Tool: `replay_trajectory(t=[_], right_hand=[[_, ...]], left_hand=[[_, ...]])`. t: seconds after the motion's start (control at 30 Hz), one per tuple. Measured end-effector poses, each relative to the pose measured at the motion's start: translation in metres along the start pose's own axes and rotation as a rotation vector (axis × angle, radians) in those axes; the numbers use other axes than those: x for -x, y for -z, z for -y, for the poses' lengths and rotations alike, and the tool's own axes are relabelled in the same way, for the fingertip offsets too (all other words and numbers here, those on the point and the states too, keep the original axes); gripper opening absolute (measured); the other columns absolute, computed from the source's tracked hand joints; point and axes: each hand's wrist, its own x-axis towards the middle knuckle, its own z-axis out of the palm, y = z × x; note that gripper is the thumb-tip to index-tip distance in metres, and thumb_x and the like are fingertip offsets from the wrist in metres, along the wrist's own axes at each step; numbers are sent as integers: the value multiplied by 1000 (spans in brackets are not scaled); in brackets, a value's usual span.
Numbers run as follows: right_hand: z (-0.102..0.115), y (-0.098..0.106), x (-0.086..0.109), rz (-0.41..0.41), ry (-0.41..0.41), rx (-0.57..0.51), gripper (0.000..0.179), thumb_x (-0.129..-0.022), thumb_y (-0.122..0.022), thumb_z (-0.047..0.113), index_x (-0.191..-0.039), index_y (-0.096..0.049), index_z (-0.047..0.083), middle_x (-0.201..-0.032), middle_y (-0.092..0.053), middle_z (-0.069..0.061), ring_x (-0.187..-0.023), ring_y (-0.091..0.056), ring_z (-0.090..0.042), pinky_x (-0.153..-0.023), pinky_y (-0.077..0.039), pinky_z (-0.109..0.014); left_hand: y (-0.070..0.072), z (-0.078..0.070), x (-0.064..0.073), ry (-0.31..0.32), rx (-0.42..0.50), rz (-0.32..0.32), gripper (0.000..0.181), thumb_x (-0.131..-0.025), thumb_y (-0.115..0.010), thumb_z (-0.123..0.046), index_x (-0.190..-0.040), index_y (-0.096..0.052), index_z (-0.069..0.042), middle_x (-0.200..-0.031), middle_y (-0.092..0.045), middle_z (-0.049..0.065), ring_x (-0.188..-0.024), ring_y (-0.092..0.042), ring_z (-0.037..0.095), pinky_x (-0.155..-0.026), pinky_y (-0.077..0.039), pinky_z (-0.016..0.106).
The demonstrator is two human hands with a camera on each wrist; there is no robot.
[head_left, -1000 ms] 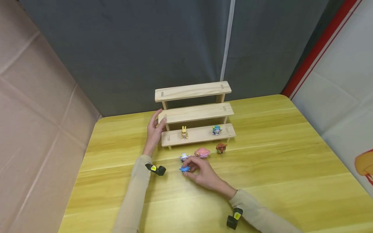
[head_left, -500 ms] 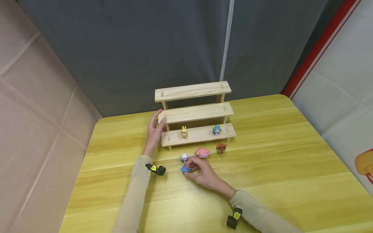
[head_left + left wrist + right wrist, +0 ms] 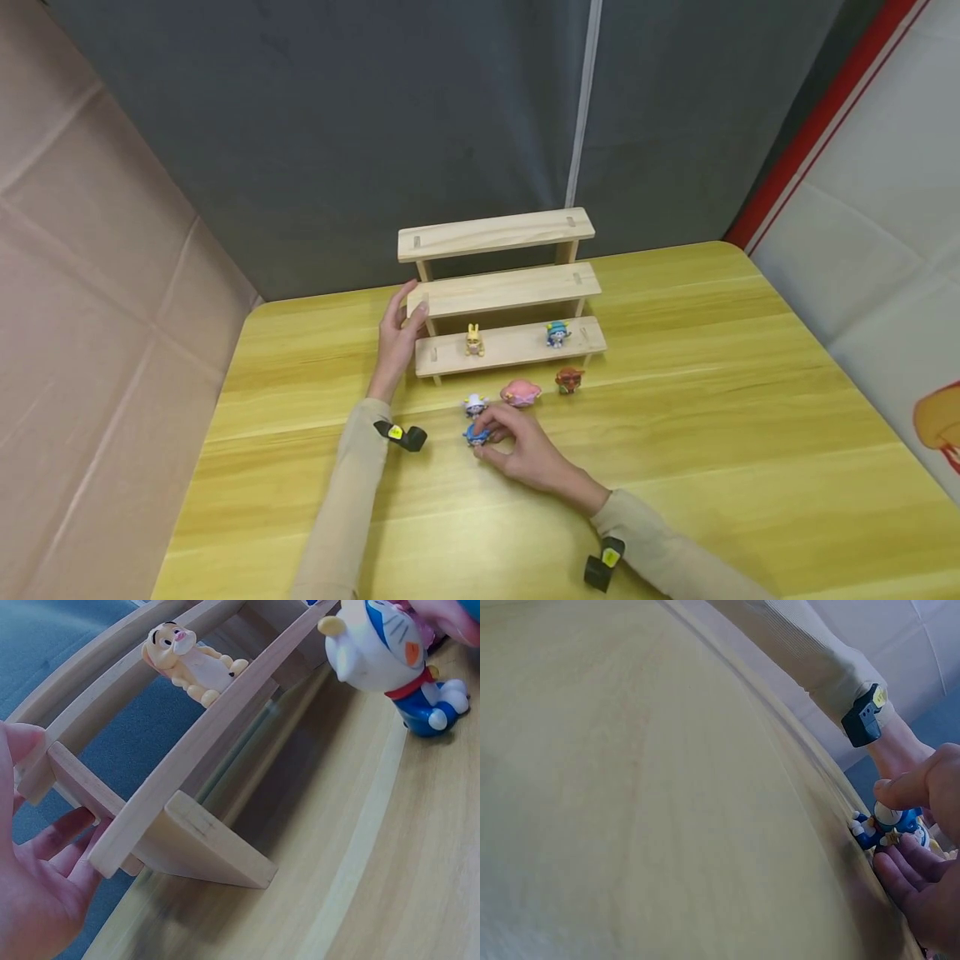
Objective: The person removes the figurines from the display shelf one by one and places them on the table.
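My left hand grips the left end of the middle board of a three-step wooden display stand, thumb on top. In the left wrist view its other fingers reach behind the board's end. My right hand pinches a small blue and white figurine between thumb and fingers, low over the table; the right wrist view shows the fingers partly hiding this figurine. Right behind it stands a white-capped figurine. A pink round-topped figurine and a reddish-brown one stand to the right.
On the lowest board sit a yellow long-eared figurine and a teal-hatted figurine. A dark grey curtain hangs behind the wooden table. Light cloth panels flank both sides.
The blue figurine has turned in my right hand's fingers, so a different side of it shows. My left hand stays on the stand, which has not moved.
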Motion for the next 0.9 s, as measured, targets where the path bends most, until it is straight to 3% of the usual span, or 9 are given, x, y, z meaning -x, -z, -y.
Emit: replay_trajectory(t=[0.33,0.47,0.63,0.8,0.9], right_hand=[[3,3,4,-7,22,47,27,-85,-78,3,-107,-66,12,-106,-67,-4,-94,-67,-24,-83,-61,-33],[5,5,10,-2,-9,64,31,-84,-79,3,-111,-66,11,-109,-67,-6,-98,-67,-27,-86,-61,-35],[4,8,15,1,-46,49,34,-85,-78,4,-116,-66,10,-114,-67,-9,-102,-68,-30,-90,-60,-40],[6,11,18,5,-54,41,34,-86,-77,4,-117,-66,9,-116,-68,-10,-103,-68,-31,-91,-60,-41],[8,12,19,5,-56,45,34,-86,-77,3,-118,-66,10,-115,-68,-9,-103,-68,-30,-91,-60,-39]], left_hand=[[0,1,-1,13,13,-2,55,-105,-56,-19,-156,-39,-11,-144,-51,25,-107,-58,20,-104,-46,66],[0,1,-1,10,-2,1,55,-105,-55,-19,-156,-38,-10,-144,-51,24,-109,-58,23,-103,-50,60],[1,1,-2,13,-21,-2,55,-105,-55,-19,-156,-39,-10,-144,-52,23,-107,-59,17,-99,-55,50],[1,1,-2,18,-12,1,55,-105,-56,-19,-156,-39,-11,-145,-51,22,-106,-59,19,-99,-55,52],[1,1,-1,19,-13,3,55,-105,-56,-20,-156,-39,-11,-146,-51,21,-106,-58,18,-96,-56,47]])
